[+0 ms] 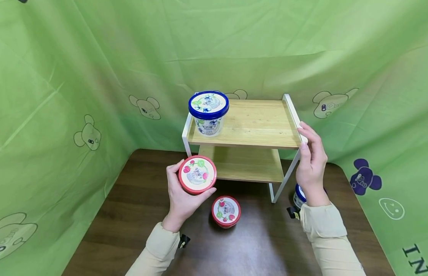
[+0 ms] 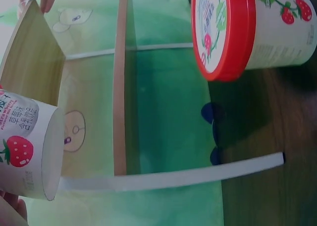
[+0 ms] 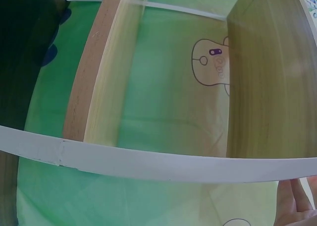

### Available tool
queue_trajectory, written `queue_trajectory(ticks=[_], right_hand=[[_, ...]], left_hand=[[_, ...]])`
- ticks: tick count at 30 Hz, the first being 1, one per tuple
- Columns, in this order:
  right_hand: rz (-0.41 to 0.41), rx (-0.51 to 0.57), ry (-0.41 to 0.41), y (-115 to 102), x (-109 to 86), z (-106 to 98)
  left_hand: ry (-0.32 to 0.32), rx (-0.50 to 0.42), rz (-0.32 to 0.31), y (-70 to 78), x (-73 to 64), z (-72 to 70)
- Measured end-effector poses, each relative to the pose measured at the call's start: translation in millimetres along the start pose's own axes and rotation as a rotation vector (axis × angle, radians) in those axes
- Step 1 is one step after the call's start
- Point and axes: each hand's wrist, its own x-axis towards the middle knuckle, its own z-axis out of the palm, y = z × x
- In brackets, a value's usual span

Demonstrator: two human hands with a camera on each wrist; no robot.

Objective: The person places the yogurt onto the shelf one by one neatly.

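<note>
Red-lidded tub (image 1: 197,174) in left hand (image 1: 181,197), right hand (image 1: 312,165) on rack (image 1: 257,124)

Clock positions are taken in the head view from the rack's centre. The red-lidded tub is raised at eight o'clock, lid facing up toward the viewer; the left hand's thumb and fingers are clamped around its side. Whether it touches the rack cannot be told. At between three and four o'clock, the right hand's fingers and thumb grip the white side rail (image 1: 292,109) near its front corner. A blue-lidded tub (image 1: 208,109) stands upright on the top shelf at ten o'clock. A second red-lidded tub (image 1: 226,211) stands on the brown table (image 1: 262,245) at six o'clock. Another blue-lidded tub (image 1: 298,197), partly hidden by the right arm, sits at four o'clock.
</note>
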Motion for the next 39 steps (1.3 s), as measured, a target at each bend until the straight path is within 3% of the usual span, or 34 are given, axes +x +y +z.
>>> queue_trajectory(ticks=[10,17,28,39], right_hand=[[-0.006,0.006,0.018,0.8,0.2,1.7],[-0.002,0.008,0.023,1.5,-0.4,1.9],[-0.005,0.003,0.027,2.0,-1.0,2.9],[-0.005,-0.003,0.026,2.9,-1.4,2.9]], left_hand=[[-0.008,0.011,0.005,-27.0,-10.7,17.2],[-0.009,0.036,-0.009,-28.1,-13.6,24.4],[0.041,0.028,-0.036,-29.0,-16.7,34.3],[0.025,0.022,-0.098,-26.5,-15.4,42.6]])
